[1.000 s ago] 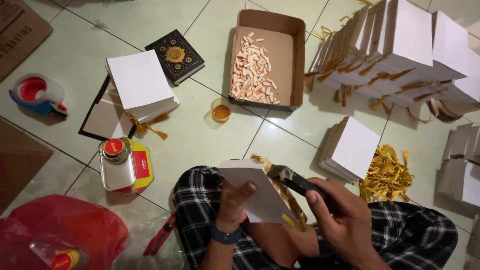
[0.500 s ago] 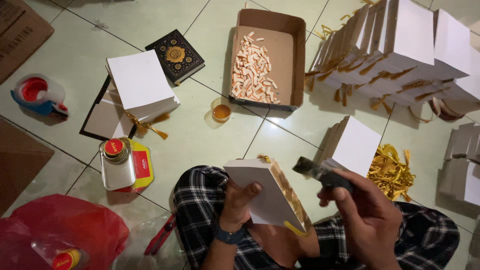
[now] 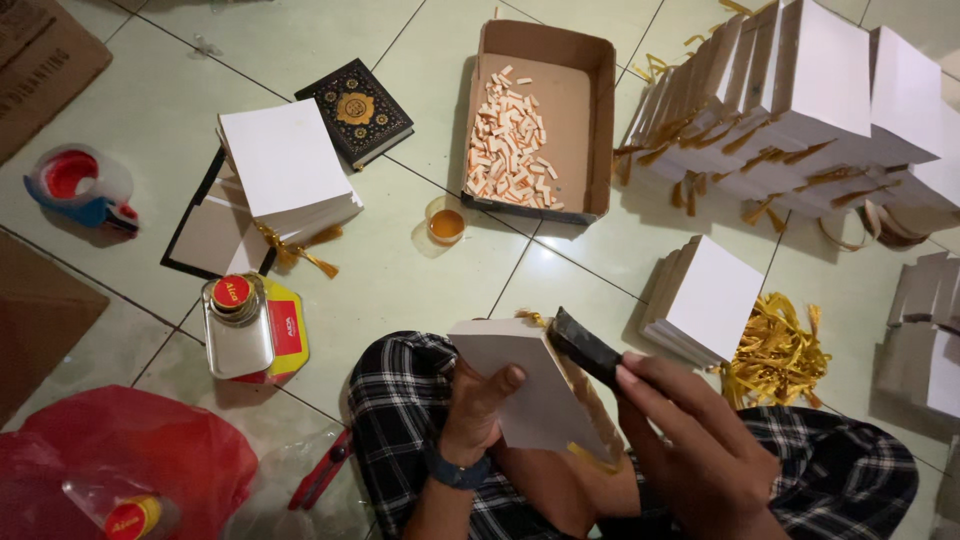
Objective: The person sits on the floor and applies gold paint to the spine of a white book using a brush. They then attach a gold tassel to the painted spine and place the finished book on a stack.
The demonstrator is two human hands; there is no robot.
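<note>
My left hand (image 3: 478, 405) grips a white book block (image 3: 530, 385) over my lap, thumb on its face, spine side turned toward my right. A yellow ribbon tassel (image 3: 590, 458) hangs from its lower edge. My right hand (image 3: 690, 440) holds a dark flat brush (image 3: 585, 348), whose tip rests against the top of the block's spine edge. A small cup of amber glue (image 3: 446, 221) stands on the tiled floor ahead of me.
A cardboard box of small orange-white strips (image 3: 515, 140) lies ahead. White book blocks are stacked at left (image 3: 285, 165), right (image 3: 712, 300) and far right (image 3: 800, 90). A glue tin (image 3: 240, 325), tape dispenser (image 3: 75, 185), dark ornate book (image 3: 355, 110), red bag (image 3: 130, 460) and gold ribbons (image 3: 775, 350) surround me.
My left hand has tilted the book block upright, spine toward the right. My right hand lifted the brush from my lap up to the block's spine edge.
</note>
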